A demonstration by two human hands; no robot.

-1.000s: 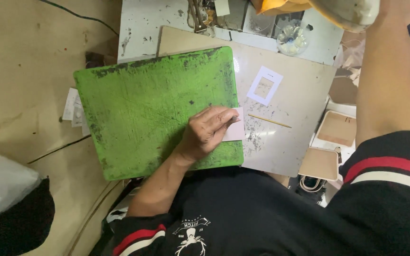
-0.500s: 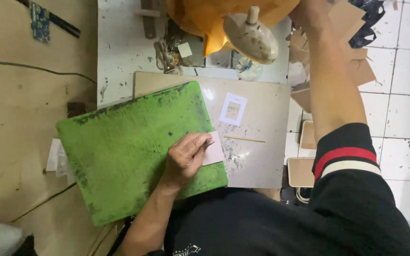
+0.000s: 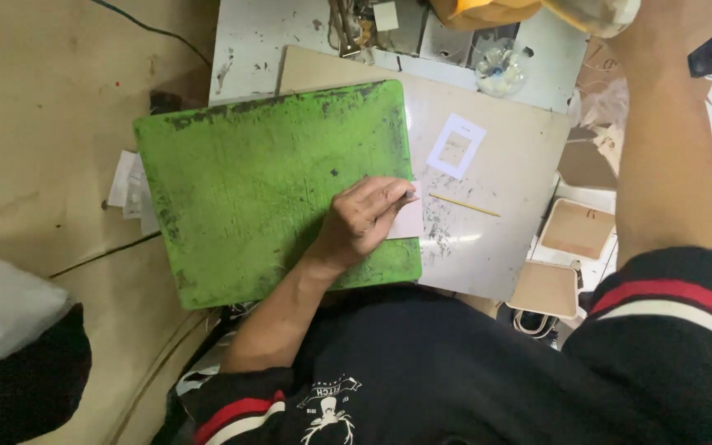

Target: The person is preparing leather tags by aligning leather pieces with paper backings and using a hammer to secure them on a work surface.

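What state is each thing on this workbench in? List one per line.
Green mat: flat, scuffed, paint worn.
White card: pinned on the mat's edge by the left hand.
Paper frame: flat, centre cut out.
Stick: lying loose.
Right hand: raised, mostly out of view.

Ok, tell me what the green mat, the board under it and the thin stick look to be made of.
Green mat: looks like rubber or soft plastic, matte, with a scuffed surface and black wear along the edges.
Board: probably plywood or pressed board, pale and smooth, smeared with dark marks.
Thin stick: likely bamboo or wood, pale tan and straight; too small to be sure.
The left hand presses a small white card, seemingly paper.
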